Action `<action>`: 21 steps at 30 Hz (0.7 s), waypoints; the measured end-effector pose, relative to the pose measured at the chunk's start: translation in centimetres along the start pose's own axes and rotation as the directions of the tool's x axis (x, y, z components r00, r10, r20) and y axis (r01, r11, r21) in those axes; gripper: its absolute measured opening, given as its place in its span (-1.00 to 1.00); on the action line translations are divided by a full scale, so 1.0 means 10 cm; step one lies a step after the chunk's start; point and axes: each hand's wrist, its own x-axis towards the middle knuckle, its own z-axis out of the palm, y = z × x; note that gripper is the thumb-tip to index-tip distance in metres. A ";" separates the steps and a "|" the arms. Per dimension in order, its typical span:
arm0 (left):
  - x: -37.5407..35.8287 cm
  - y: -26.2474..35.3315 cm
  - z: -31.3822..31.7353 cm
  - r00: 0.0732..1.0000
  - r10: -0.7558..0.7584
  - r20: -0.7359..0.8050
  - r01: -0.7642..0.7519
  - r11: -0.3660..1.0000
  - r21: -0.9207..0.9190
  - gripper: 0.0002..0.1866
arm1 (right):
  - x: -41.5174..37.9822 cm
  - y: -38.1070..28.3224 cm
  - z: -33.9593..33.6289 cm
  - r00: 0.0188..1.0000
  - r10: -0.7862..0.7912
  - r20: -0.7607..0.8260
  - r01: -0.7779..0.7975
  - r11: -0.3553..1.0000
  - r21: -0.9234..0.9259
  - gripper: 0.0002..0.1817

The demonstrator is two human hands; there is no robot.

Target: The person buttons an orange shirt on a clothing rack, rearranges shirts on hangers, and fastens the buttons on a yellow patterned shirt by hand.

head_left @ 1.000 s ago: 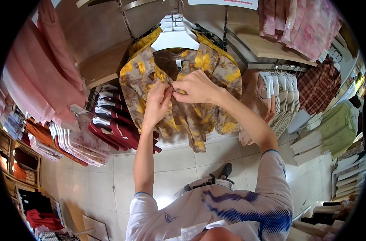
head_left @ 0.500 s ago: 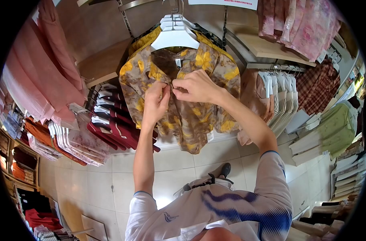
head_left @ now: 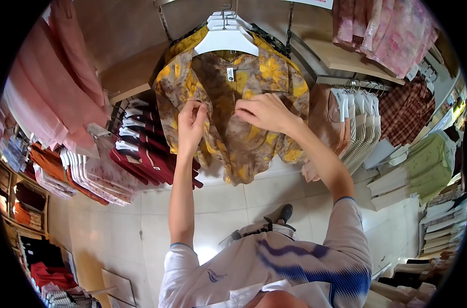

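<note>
2 hands (head_left: 227, 119) – holding open patterned shirt (head_left: 272, 77), 1 white hanger (head_left: 226, 42)

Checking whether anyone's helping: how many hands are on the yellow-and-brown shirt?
2: the left hand at one front edge of the shirt, the right hand at the opposite edge. Any behind it would be hidden.

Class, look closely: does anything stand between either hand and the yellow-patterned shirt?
Nothing visible does: the left hand and right hand each hold a front edge of the yellow-patterned shirt directly. The white hanger sits above both hands.
</note>
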 end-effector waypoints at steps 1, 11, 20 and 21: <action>-0.02 -0.02 -0.02 1.000 -0.014 0.013 0.014 1.000 0.001 -0.81 | -0.04 0.03 0.02 0.999 0.043 0.002 -0.043 0.999 -0.016 -0.83; -0.07 -0.06 -0.06 1.000 -0.023 0.019 0.022 0.999 0.034 -0.83 | -0.32 0.22 0.18 0.976 0.210 0.054 -0.202 0.971 -0.132 -0.87; -0.12 0.00 -0.04 1.000 0.001 0.020 -0.001 1.000 -0.030 -0.83 | -0.37 -0.13 0.49 0.908 0.290 0.302 -0.252 0.955 -0.159 -0.64; -0.12 0.00 -0.04 1.000 -0.003 0.018 0.003 0.999 -0.034 -0.83 | -0.38 -0.13 0.60 0.932 0.263 0.249 -0.238 0.963 -0.125 -0.63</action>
